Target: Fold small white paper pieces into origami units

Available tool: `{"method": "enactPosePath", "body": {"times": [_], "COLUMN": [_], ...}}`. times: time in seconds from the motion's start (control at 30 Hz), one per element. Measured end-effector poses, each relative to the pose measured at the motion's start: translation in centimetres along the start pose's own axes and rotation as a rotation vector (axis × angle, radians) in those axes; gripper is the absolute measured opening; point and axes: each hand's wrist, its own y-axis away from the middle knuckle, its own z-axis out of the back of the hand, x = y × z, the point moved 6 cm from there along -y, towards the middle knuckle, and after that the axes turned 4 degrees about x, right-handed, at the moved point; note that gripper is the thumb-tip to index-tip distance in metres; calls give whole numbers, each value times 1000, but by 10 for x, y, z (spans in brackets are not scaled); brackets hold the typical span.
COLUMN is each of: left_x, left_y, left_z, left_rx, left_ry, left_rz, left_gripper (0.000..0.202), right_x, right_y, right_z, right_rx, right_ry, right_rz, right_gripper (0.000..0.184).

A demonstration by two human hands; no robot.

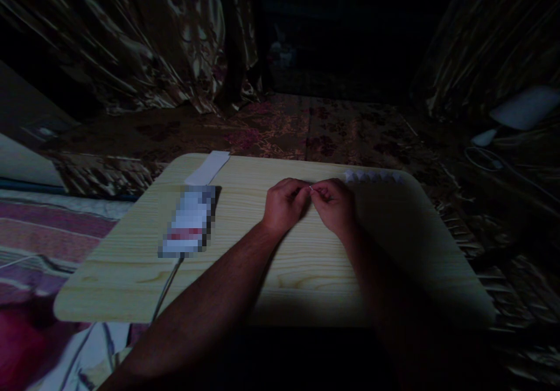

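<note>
My left hand [283, 204] and my right hand [336, 205] meet over the far middle of the wooden table [236, 227], fingertips almost touching. Between their pinched fingers shows a tiny bit of white paper [311, 188]; most of it is hidden by the fingers. Just beyond my right hand, several small white folded paper pieces [373, 177] stand in a row along the far edge. Far to the left of my left hand lies a small stack of white paper strips [207, 168].
A pixelated flat device [188, 222] lies on the table's left part, its cable [166, 289] running off the near edge. A patterned cloth [280, 125] covers the surface behind. A white lamp [525, 110] stands at the right; a striped cover [65, 227] lies left.
</note>
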Motion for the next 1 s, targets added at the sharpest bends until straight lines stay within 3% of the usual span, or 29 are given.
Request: {"method": "enactPosePath", "body": {"times": [0.27,0.47,0.67,1.0], "left_x": [-6,-6,0,22], "left_y": [1,1,0,0], "left_z": [-3,-4,-1,-14], "left_rx": [84,98,38,22], "left_ry": [-148,-180,-15,396], "left_rz": [-122,-121,41,283], "left_gripper": [20,20,19,20], "right_x": [1,2,-3,-10], "right_y": [0,1,0,-2], "right_z": [1,-1,-3,-2], "right_rx": [32,67,54,62], "right_ry": [48,52,17,-16], "right_rz": [65,77,-6,-57], "right_gripper": [10,10,7,12]}}
